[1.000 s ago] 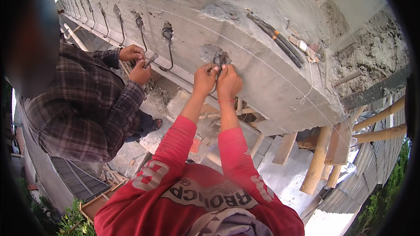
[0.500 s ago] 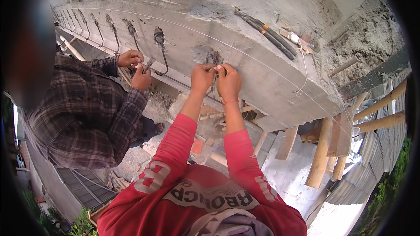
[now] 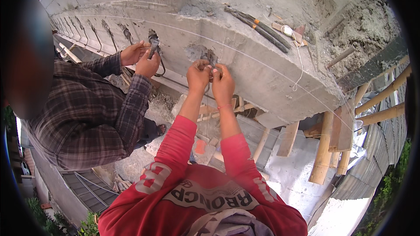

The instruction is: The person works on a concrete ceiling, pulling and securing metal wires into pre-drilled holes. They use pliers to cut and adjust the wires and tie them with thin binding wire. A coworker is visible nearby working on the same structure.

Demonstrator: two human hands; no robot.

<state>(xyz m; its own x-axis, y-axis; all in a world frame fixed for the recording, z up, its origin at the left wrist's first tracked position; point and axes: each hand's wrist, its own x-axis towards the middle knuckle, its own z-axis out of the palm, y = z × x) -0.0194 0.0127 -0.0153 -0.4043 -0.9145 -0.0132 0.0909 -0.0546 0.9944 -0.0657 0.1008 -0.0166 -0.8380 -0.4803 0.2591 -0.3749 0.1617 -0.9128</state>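
Note:
My left hand (image 3: 198,75) and my right hand (image 3: 223,81) are close together at a rough hole in the concrete beam (image 3: 253,70). The fingers of both are closed in a pinch. Whatever lies between the fingertips is too small and too hidden to make out. Just above them, dark steel (image 3: 209,56) sticks out of the hole. Below the hands hangs a thin strand (image 3: 207,116). To my left a co-worker in a plaid shirt (image 3: 83,118) grips a grey metal tool (image 3: 153,51) at the neighbouring hole, where a hooked steel bar (image 3: 162,66) hangs down.
Long dark-handled cutters (image 3: 262,30) lie on top of the beam, near a white string spool (image 3: 287,30). A taut white string (image 3: 245,52) runs along the beam. More hooked bars (image 3: 97,38) line it at left. Bamboo poles (image 3: 321,153) and corrugated sheets (image 3: 380,148) are at right.
My view has shifted slightly. My hands stay at the same hole, fingers somewhat rearranged. The co-worker's hands have moved up and right, bringing the metal tool to the neighbouring hole.

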